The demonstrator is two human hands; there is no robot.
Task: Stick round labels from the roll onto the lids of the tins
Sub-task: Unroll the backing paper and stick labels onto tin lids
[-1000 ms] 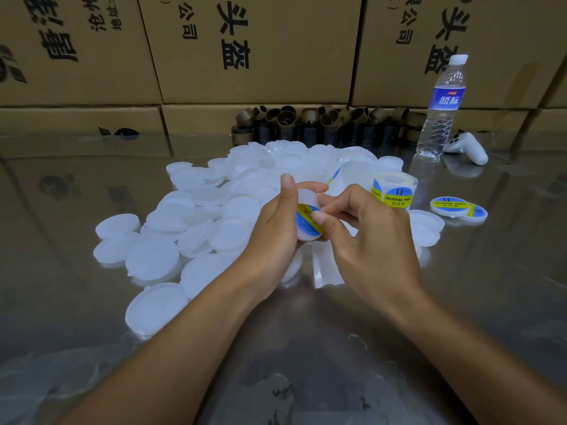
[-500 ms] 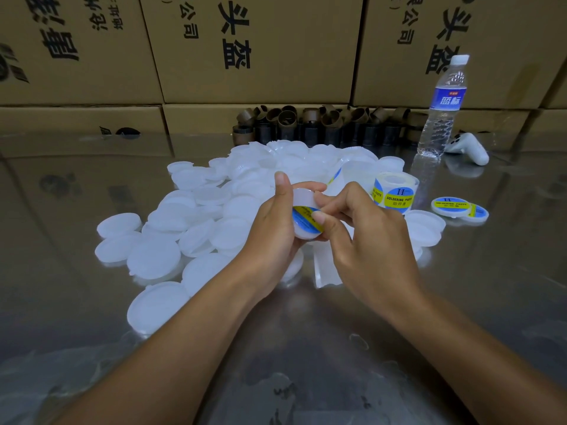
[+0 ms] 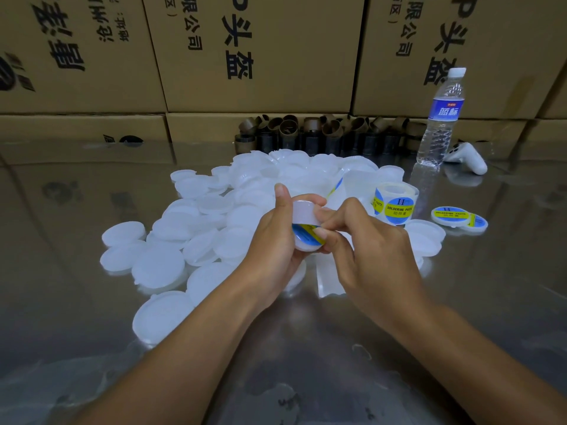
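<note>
Head view showed both bare hands raised just above a shiny, reflective metal worktop (image 3: pixel 76 302), meeting over 1 round white plastic lid (image 3: pixel 303 210). The left hand (image 3: pixel 276 240) gripped that lid on edge, thumb along its upper rim and the other fingers wrapped beneath it. The right hand (image 3: pixel 368 256) had its thumb and forefinger pressed together on a round blue-and-yellow label (image 3: pixel 306 233) lying against the lid's lower face; how much of the label was stuck down could not be told. Behind and left of the hands a loose heap of plain white round lids (image 3: pixel 171 265) spread across the worktop, many overlapping. Just right of the hands stood the roll of blue-and-yellow labels (image 3: pixel 395 207), upright on its end, printed "SOLDERING PASTE". Further right, 2 white lids already bearing labels (image 3: pixel 457 216) lay flat, one overlapping the other. A clear plastic water bottle with a blue band (image 3: pixel 441 118) stood upright near the back right, with a white game controller (image 3: pixel 466 157) lying beside it. A row of brown cardboard tube cores (image 3: pixel 322 130) sat against the wall of stacked brown cardboard boxes (image 3: pixel 260 56) printed with black characters.
</note>
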